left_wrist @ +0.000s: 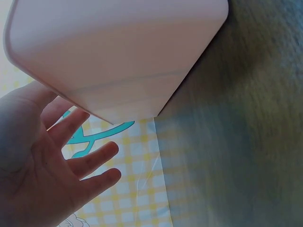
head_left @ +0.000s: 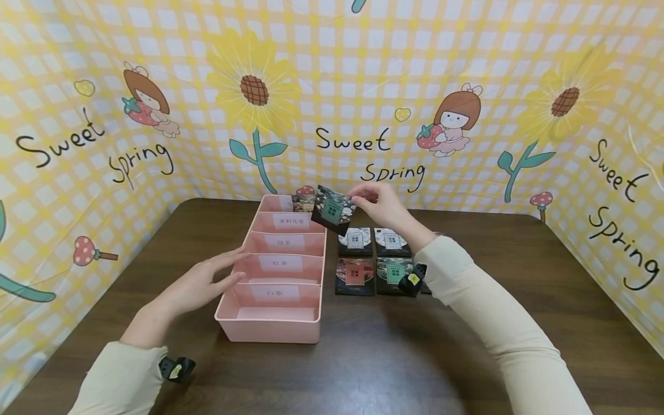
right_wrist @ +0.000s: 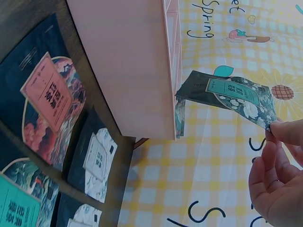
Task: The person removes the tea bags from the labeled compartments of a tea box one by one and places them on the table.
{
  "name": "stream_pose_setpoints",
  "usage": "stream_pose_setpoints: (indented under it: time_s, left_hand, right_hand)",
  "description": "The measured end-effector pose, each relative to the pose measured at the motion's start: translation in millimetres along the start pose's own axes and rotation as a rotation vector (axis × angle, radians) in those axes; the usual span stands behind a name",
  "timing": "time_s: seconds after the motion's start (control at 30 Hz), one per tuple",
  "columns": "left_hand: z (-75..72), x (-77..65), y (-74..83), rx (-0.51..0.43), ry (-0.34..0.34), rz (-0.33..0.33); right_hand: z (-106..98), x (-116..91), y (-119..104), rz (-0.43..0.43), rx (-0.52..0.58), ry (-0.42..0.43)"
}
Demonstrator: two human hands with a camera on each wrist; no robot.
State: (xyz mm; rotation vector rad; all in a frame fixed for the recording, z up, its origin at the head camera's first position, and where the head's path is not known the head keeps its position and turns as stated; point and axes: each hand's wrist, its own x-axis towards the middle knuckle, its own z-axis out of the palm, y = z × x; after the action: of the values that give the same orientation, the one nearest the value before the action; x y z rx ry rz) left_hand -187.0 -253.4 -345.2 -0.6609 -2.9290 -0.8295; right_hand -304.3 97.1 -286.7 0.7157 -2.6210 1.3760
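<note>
My right hand (head_left: 381,204) pinches a dark tea packet (head_left: 334,210) with a green label by its top corner. The packet hangs tilted over the right rim of a long pink divided box (head_left: 270,331), near the second compartment from the back. In the right wrist view, thumb and fingertips meet at the corner of that tea packet (right_wrist: 232,94). My left hand (head_left: 199,285) is at the box's left side, its fingers spread and the fingertips right at the rim. A patterned packet (head_left: 303,203) stands in the rearmost compartment.
Right of the box lie several tea packets: two white-labelled ones (head_left: 355,241), a red-labelled one (head_left: 355,275) and a green-labelled one (head_left: 390,271); my right forearm partly hides others. Paper labels (head_left: 280,263) mark the compartments. A checkered cloth (head_left: 332,86) surrounds the brown table (head_left: 373,369).
</note>
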Motion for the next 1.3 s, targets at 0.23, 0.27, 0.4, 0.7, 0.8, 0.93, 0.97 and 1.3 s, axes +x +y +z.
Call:
stream_pose_setpoints:
  time_s: [0.23, 0.27, 0.4, 0.7, 0.8, 0.93, 0.97, 1.3]
  left_hand:
    - [-0.1, -0.9, 0.2, -0.001, 0.0, -0.001]
    - [-0.2, -1.0, 0.4, -0.002, -0.001, -0.002]
    - [-0.5, -1.6, 1.0, -0.007, -0.006, -0.01]
    - [-0.3, -2.0, 1.0, -0.012, -0.011, -0.014]
    - [-0.1, -1.7, 1.0, -0.013, -0.01, -0.014]
    - [0.5, -1.2, 0.2, -0.01, -0.01, -0.012]
    - [0.7, -1.1, 0.0, -0.011, -0.01, -0.012]
    - [0.2, -1.6, -0.1, -0.014, -0.015, -0.018]
  right_hand:
    - [-8.4, -9.2, 3.1, 0.008, -0.022, 0.007]
    - [-9.3, -10.6, 3.5, 0.007, -0.028, 0.009]
    - [-12.1, -16.0, 4.6, -0.011, -0.046, 0.012]
    - [-17.1, -30.1, 7.8, -0.015, -0.039, -0.028]
    - [-18.6, -34.4, 9.8, 0.002, -0.053, -0.041]
    - [-21.2, -39.9, 11.1, 0.006, -0.055, -0.037]
    - [-22.4, -41.4, 11.1, 0.006, -0.047, -0.037]
    - [-32.1, -54.7, 11.4, 0.025, -0.038, -0.043]
